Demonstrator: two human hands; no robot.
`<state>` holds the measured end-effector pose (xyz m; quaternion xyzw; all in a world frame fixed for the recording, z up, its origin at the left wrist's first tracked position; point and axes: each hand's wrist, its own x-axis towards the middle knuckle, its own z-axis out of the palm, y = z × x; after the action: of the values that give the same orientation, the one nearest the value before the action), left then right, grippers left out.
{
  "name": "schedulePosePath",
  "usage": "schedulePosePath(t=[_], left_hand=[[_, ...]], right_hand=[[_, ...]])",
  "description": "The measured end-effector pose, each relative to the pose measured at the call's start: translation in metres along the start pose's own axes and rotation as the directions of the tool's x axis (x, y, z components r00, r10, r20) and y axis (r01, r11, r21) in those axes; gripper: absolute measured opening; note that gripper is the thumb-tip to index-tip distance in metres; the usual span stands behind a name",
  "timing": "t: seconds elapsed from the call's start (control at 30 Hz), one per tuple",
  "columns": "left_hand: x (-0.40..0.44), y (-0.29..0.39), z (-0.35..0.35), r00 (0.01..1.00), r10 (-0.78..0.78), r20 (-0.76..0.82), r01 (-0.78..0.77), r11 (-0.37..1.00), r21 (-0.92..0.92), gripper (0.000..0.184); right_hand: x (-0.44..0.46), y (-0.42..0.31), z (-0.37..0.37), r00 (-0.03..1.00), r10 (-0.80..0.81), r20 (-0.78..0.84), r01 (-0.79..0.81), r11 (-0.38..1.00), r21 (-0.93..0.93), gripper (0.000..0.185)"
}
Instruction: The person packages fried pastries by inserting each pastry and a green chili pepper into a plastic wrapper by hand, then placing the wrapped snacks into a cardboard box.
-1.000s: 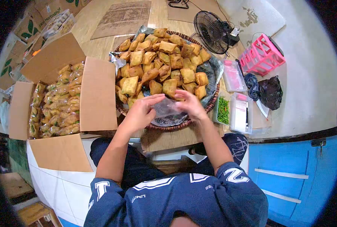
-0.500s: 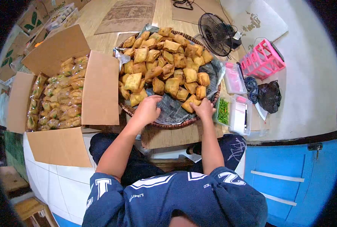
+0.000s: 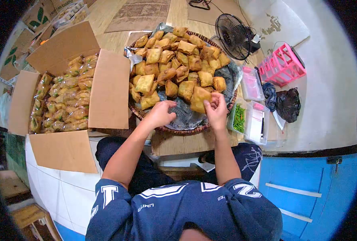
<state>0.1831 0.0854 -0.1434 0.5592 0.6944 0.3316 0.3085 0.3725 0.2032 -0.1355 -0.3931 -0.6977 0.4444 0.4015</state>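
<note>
A pile of golden-brown fried tofu pieces point(image 3: 182, 60) fills most of a round woven tray point(image 3: 194, 130) lined with dark plastic and paper. My right hand point(image 3: 216, 112) pinches one square tofu piece point(image 3: 201, 99) between thumb and fingers, lifted above the near part of the tray. Close by on the left, my left hand point(image 3: 161, 114) hovers over the tray's near edge. Its thumb and fingers are apart, with nothing between them.
An open cardboard box point(image 3: 108, 90) at left holds several clear bags of fried food point(image 3: 68, 98). Right of the tray stand a tub of green chilies point(image 3: 239, 118), plastic containers point(image 3: 257, 124), a black fan point(image 3: 234, 36), a pink basket point(image 3: 282, 64) and a black plastic bag point(image 3: 288, 105).
My right hand has raised the tofu piece from the near edge of the pile and tilted it up. My left hand stays over the near rim. The whole view has shifted slightly.
</note>
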Motion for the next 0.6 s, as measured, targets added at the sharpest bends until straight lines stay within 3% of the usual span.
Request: schedulePosePath(t=[0.03,0.1,0.23,0.3,0.37,0.43,0.5,0.6], left_hand=[[0.0,0.001,0.0,1.0,-0.001,0.003,0.001,1.0,-0.001,0.044],[0.0,0.009,-0.003,0.998,-0.038,0.042,0.039,0.999,-0.032,0.043],[-0.005,0.036,-0.024,0.977,-0.118,0.179,0.14,0.983,-0.118,0.039],[-0.005,0.019,-0.017,0.982,0.04,0.182,0.003,0.974,-0.228,0.038],[-0.009,0.022,-0.019,0.972,-0.02,0.234,0.09,0.952,-0.293,0.038],[-0.009,0.027,-0.024,0.954,-0.069,0.293,0.173,0.923,-0.344,0.038],[-0.007,0.027,-0.026,0.92,-0.112,0.376,0.235,0.926,-0.297,0.038],[0.0,0.016,-0.016,0.903,-0.077,0.422,0.217,0.931,-0.293,0.036]], right_hand=[[-0.001,-0.014,0.003,1.0,0.003,0.0,-0.003,1.0,-0.001,0.035],[-0.004,-0.042,0.014,0.996,-0.03,0.09,-0.005,0.932,0.361,0.033],[-0.027,-0.058,0.031,0.989,-0.046,0.142,-0.017,0.91,0.414,0.032],[-0.03,-0.048,0.027,0.987,-0.043,0.153,-0.023,0.914,0.405,0.032],[-0.034,-0.043,0.018,0.978,-0.031,0.208,-0.02,0.971,0.24,0.031],[-0.034,-0.042,0.011,0.977,-0.036,0.21,-0.009,0.978,0.209,0.028],[-0.033,-0.048,0.001,0.866,-0.361,0.346,0.421,0.9,-0.113,0.028],[-0.034,-0.046,-0.001,0.814,-0.385,0.435,0.474,0.873,-0.116,0.028]])
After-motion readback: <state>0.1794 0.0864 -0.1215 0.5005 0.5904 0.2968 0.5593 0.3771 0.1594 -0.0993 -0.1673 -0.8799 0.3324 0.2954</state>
